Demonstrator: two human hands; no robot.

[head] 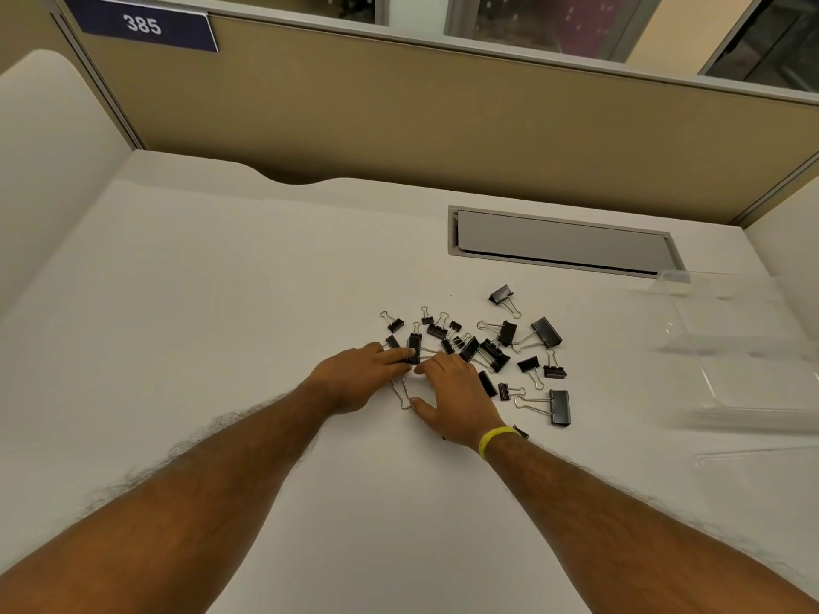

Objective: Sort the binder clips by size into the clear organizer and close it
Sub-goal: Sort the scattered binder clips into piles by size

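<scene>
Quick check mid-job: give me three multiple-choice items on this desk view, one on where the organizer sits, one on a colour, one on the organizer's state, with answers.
1. Where is the organizer relative to the clips?
A. To their right
B. To their left
C. Under the hands

2. What colour is the wristband on the right hand?
A. Red
B. Yellow
C. Blue

3. What state is the organizer in?
A. Closed and full
B. Open, no clips inside
C. Upside down on the pile

Answers: A, it lies at the desk's right edge; B, a yellow band circles the wrist; B, the lid lies open and the compartments look bare.
</scene>
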